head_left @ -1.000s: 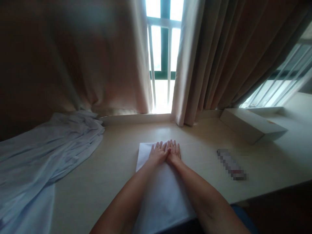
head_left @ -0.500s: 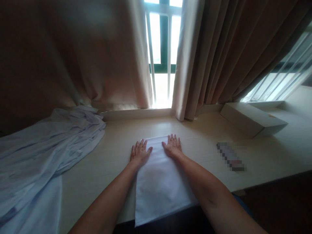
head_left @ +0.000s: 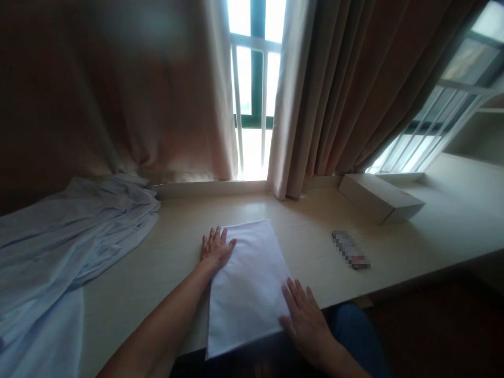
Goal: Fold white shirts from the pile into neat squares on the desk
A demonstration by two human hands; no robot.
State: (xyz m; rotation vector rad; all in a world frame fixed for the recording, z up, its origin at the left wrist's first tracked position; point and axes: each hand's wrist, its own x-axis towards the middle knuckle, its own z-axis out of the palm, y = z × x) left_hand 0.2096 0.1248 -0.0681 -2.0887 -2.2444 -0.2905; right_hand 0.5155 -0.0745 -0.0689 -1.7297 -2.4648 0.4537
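A folded white cloth (head_left: pixel 248 283) lies flat on the pale tabletop (head_left: pixel 173 231), its near edge hanging slightly past the table's front. My left hand (head_left: pixel 216 248) rests with fingers spread on the cloth's far left corner. At the near right edge of the cloth is my right hand (head_left: pixel 305 315), fingers stretched out and a little blurred; whether it presses on the cloth I cannot tell. Neither hand grips anything.
A crumpled heap of white fabric (head_left: pixel 90 231) covers the table's left side. To the right lie a pixelated flat object (head_left: pixel 350 249) and a pale box (head_left: pixel 381 197). Brown curtains (head_left: pixel 315 94) hang behind, beside a barred window (head_left: pixel 252 147).
My right hand has moved from the cloth's far right corner down to its near right edge. My left hand stays at the far left corner. The view has shifted slightly right.
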